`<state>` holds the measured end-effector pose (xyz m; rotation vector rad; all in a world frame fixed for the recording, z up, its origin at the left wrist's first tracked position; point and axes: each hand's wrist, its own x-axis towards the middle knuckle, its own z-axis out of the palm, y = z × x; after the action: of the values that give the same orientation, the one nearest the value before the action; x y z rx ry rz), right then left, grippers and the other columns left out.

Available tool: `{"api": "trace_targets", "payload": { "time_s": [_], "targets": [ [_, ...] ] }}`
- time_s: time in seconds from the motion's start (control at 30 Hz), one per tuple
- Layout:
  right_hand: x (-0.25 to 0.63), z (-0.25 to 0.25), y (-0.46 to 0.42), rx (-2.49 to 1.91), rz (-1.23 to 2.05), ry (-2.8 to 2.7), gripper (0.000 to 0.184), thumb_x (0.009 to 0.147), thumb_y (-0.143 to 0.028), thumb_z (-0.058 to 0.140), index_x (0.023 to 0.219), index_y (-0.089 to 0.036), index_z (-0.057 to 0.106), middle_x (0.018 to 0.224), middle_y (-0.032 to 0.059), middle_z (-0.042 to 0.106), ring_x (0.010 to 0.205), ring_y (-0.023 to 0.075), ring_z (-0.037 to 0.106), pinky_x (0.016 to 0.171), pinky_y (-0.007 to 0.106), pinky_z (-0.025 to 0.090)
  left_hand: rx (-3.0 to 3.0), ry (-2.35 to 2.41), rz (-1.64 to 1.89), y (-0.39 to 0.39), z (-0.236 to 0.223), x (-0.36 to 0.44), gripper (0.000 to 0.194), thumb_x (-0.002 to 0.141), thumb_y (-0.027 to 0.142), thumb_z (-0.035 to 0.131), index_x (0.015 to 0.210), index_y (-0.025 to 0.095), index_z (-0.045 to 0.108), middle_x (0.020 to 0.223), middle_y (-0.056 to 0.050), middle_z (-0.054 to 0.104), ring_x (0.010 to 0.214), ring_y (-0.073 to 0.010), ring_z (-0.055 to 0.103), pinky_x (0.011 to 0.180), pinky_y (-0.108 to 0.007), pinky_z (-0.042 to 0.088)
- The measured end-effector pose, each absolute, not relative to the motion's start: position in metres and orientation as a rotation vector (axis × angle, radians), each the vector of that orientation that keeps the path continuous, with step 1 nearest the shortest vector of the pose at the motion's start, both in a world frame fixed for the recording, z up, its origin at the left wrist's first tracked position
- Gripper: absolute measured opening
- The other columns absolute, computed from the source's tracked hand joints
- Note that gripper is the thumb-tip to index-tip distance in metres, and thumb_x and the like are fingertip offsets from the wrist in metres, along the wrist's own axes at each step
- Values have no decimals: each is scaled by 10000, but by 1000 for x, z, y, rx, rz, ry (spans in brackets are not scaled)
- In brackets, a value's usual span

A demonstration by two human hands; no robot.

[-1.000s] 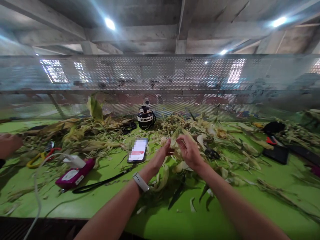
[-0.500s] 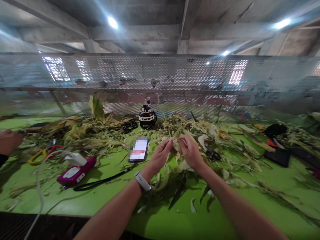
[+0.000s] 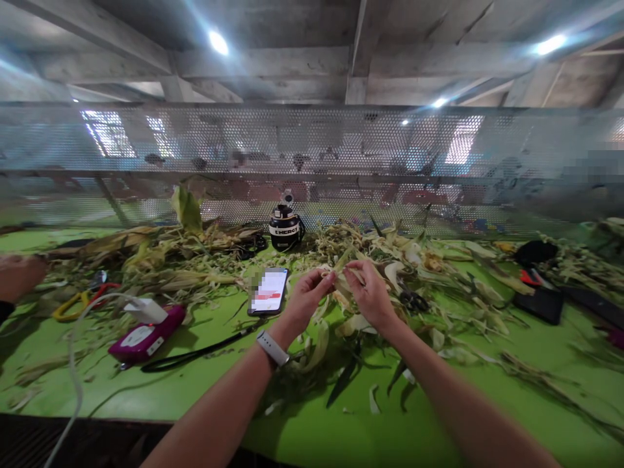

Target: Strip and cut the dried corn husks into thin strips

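Near the middle of the green table [image 3: 312,429], my left hand [image 3: 307,296], with a pale band on its wrist, pinches a pale corn husk [image 3: 345,260] between thumb and fingers. My right hand [image 3: 371,296] is closed on the same husk from the other side, its thumb and forefinger pressed together. The fingers hide part of the husk, so its full shape does not show. Loose husk strips [image 3: 358,325] lie under and around both hands. Black-handled scissors [image 3: 413,300] rest just right of my right hand.
A phone [image 3: 268,292] lies left of my hands, near a purple power bank [image 3: 143,335] with a white plug and cable. A black bottle [image 3: 285,229] stands behind. Yellow-and-red scissors [image 3: 80,309] and another person's hand [image 3: 19,278] are at left. A perforated screen [image 3: 331,140] runs across the back.
My left hand has shifted slightly left, widening the space between my hands a little. Both hands keep hold of the husk. The rest of the table looks the same.
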<state>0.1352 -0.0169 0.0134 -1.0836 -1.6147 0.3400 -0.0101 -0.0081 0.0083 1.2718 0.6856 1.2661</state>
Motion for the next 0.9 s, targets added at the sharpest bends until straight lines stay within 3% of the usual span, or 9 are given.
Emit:
{"api": "trace_targets", "payload": {
  "time_s": [0.2,0.3,0.53,0.73,0.9],
  "targets": [
    [135,16,-19,-1148,276,-1638,243,862,-406,449,840,-193,562,789,51,642,755,198,607,714,303,452,1382,752,1239,-6,7,-13,317,715,445,670,738,144,573,640,32,473,584,-65,405,530,-175,327],
    [135,17,-19,-1150,305,-1627,256,855,-420,454,824,-188,558,783,45,639,739,186,601,699,291,441,1453,721,1213,-4,6,-15,333,720,465,656,729,145,565,626,41,436,577,-65,368,534,-181,315],
    [137,16,-14,-1288,425,-1570,463,821,-521,486,1087,-141,491,528,-48,513,493,151,507,513,261,386,1448,804,1289,6,2,-18,373,697,525,635,757,164,565,725,15,536,690,-106,462,676,-223,399],
    [138,14,-15,-1339,119,-1659,606,837,-483,509,1311,-133,366,939,97,634,783,212,613,724,348,468,1380,902,1376,12,-1,-20,398,696,544,617,658,172,480,620,43,447,607,-95,406,612,-223,386],
    [136,16,-24,-1232,-355,-1937,291,847,-417,530,1026,-214,636,1224,122,526,1132,278,476,950,423,377,1331,922,1340,11,0,-21,399,679,530,632,643,185,435,608,59,400,596,-91,408,606,-224,408]
  ]
}}
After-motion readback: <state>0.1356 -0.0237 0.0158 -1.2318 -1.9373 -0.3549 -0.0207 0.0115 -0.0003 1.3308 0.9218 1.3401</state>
